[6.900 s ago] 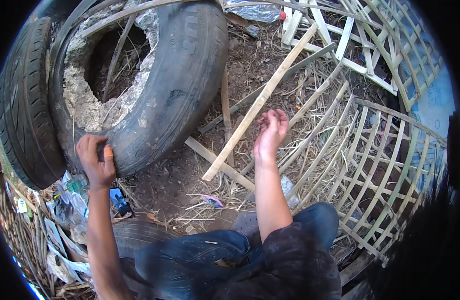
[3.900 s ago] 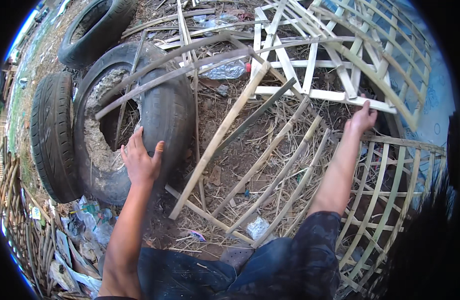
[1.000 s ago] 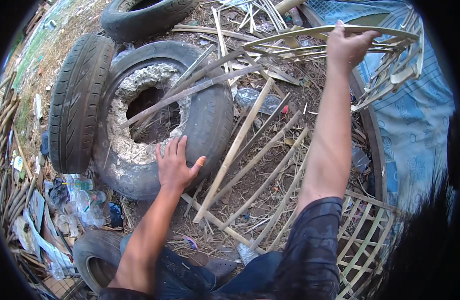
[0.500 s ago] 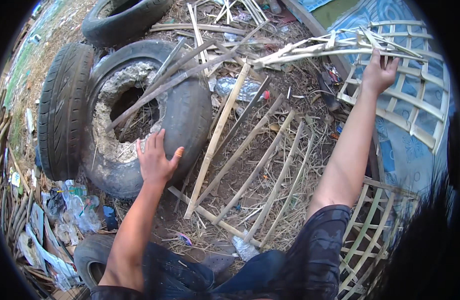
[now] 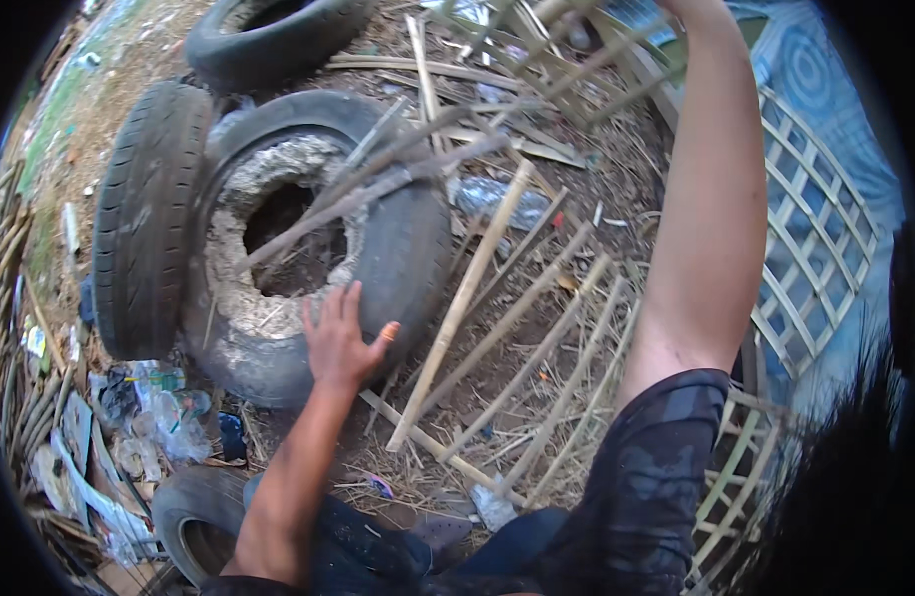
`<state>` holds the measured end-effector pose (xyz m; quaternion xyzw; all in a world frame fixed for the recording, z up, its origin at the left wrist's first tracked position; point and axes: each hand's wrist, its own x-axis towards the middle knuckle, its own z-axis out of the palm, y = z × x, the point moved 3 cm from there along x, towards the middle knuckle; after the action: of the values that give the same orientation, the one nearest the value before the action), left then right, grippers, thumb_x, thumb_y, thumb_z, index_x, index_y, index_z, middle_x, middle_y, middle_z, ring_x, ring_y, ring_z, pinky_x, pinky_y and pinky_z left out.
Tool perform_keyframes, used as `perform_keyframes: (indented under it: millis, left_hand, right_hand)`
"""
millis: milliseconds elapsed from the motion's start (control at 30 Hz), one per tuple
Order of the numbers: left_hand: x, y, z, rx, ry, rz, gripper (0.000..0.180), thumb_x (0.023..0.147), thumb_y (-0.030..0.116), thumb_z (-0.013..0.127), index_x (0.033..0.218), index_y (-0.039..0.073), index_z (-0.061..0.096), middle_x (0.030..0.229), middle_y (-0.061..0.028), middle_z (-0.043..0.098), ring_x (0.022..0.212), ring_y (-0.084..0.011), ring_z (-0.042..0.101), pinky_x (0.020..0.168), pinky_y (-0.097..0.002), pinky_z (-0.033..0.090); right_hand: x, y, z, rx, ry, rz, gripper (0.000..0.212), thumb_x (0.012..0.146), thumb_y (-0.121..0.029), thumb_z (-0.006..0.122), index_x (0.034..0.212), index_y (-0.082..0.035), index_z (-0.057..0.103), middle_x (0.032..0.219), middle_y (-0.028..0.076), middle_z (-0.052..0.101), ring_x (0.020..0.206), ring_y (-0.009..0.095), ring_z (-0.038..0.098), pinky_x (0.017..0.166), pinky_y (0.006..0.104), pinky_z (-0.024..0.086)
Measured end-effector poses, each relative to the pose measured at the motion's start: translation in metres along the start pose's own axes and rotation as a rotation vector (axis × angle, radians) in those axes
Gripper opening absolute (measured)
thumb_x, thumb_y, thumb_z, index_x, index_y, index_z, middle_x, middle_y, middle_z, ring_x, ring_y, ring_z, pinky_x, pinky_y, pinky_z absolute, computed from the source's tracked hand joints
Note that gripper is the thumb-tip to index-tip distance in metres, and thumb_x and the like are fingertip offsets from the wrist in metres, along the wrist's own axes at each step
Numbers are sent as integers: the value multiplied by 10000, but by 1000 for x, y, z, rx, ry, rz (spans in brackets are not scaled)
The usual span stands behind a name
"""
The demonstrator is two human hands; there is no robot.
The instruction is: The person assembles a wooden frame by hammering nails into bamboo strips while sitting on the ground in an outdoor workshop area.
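My left hand (image 5: 343, 343) rests with fingers spread on the near side of a worn tyre (image 5: 403, 233) that lies flat, its hole lined with rough concrete (image 5: 249, 298). At the top edge, my right hand (image 5: 691, 8) is partly cut off by the picture. It grips a woven bamboo lattice panel (image 5: 577, 74), which is lifted, tilted and partly out of view. Two bamboo strips (image 5: 378, 189) slant out of the tyre's hole.
Another tyre (image 5: 150, 219) stands on edge at the left, one (image 5: 279, 45) lies behind, and a smaller one (image 5: 199, 526) is near my legs. A bamboo frame of strips (image 5: 517, 308) lies on the ground. More lattice (image 5: 815, 228) rests on blue sheeting (image 5: 810, 60) at the right.
My right arm has swung up and away, and the lattice panel has turned from nearly edge-on to showing its weave. My left hand stays on the tyre; the whole view has shifted slightly.
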<state>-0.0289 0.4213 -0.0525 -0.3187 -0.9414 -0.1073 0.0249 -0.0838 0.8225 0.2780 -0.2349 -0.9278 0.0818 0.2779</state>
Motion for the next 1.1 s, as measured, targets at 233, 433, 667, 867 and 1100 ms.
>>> perform_keyframes:
  millis: [233, 433, 667, 867, 1100]
  left_hand:
    - [1, 5, 5, 19, 20, 33, 751, 825, 594, 612, 1357, 82, 471, 1296, -146, 538, 1249, -281, 497, 1144, -551, 197]
    - [0, 10, 6, 24, 25, 33, 711, 853, 565, 606, 1362, 88, 464, 1293, -128, 547, 1248, -282, 501, 1148, -530, 197]
    - [0, 0, 12, 39, 54, 44, 697, 876, 577, 565, 1367, 91, 471, 1314, -129, 555, 1256, -291, 502, 1133, -539, 226]
    - [1, 3, 13, 60, 63, 59, 659, 909, 567, 529, 1370, 98, 477, 1325, -125, 554, 1256, -286, 507, 1134, -528, 231]
    - [0, 5, 13, 27, 59, 38, 638, 919, 538, 539, 1353, 72, 497, 1321, -134, 572, 1246, -289, 523, 1127, -503, 241]
  right_hand:
    - [-90, 117, 45, 622, -177, 150, 398, 921, -229, 639, 1222, 25, 584, 1139, 151, 650, 1040, 237, 617, 911, 337, 490]
    - [-279, 283, 175, 354, -395, 561, 701, 888, -576, 582, 1246, 26, 605, 1273, 229, 607, 1235, 307, 555, 1020, 383, 431]
    - [-380, 298, 190, 377, -318, 700, 579, 938, -514, 551, 1028, 37, 702, 959, 164, 705, 914, 192, 629, 855, 321, 470]
    - [-377, 281, 139, 288, -380, 594, 586, 831, -570, 649, 893, 12, 672, 867, 157, 686, 826, 257, 661, 774, 388, 509]
    - [-382, 283, 124, 207, -395, 617, 558, 836, -570, 683, 729, -23, 641, 633, -1, 540, 598, 116, 481, 575, 299, 410]
